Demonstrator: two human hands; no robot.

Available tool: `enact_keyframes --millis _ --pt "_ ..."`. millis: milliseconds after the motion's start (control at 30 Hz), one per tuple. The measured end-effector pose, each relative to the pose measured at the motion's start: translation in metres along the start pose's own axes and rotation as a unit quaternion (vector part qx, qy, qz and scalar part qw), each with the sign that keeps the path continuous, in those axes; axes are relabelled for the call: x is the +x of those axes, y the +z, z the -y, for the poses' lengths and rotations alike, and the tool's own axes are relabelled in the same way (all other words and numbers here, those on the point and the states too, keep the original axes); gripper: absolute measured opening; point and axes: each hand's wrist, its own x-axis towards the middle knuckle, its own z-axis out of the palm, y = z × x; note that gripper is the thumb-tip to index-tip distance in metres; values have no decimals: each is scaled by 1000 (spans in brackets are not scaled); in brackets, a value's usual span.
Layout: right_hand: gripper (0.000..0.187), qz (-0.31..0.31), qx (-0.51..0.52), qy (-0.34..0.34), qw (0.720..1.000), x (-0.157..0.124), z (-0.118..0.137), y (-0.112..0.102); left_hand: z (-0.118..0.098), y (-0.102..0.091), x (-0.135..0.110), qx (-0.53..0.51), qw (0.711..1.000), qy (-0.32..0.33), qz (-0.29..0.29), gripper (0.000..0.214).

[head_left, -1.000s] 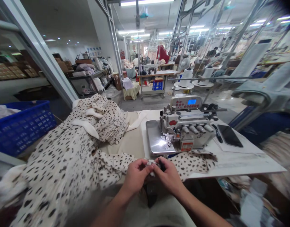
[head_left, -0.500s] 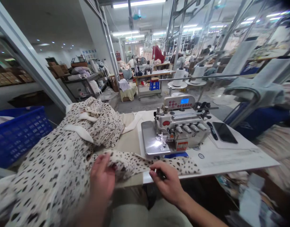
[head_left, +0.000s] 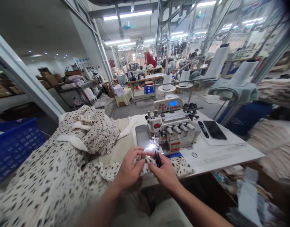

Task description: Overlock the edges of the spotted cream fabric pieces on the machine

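1. L hand: nearly closed, thumb + fingers pinched on a small bit of the spotted fabric. Fingers cover most of it, so can't tell exactly how much it's got.
2. R hand: also mostly closed, gripping small black thread snips, tips pointing up twd the machine and just beside the L fingertips. Can't tell if the blades are on anything.
3. Cream fleecy fabric with black spots: big heap left of the L hand, w/ a strip running through both hands and ending just right of the R hand. Long axis goes roughly L-R across the body, tail end pointing right.
4. Straight ahead of the hands: white-and-silver overlock sewing machine w/ a small blue display. Fabric isn't under the needle AFAICT.
5. Right of the R hand, further out on the white tabletop: black smartphone + slim black tool. Way left of the L hand, past the heap: blue plastic crate.
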Motion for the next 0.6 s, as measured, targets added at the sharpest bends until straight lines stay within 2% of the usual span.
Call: enact_keyframes --millis 133,300,367,600 --pt "32 6 -4 -4 1000 4 1 -6 4 -8 17 -56 994 -15 96 36" --pt "38 -25 45 51 997 3 -9 -8 9 -13 27 -25 997 -31 73 30" --pt "37 -24 50 55 997 1 -13 -7 10 -13 27 -29 995 -34 88 26" --pt "22 -40 -28 -24 999 -3 -18 -7 9 -17 27 -68 981 -73 164 26"
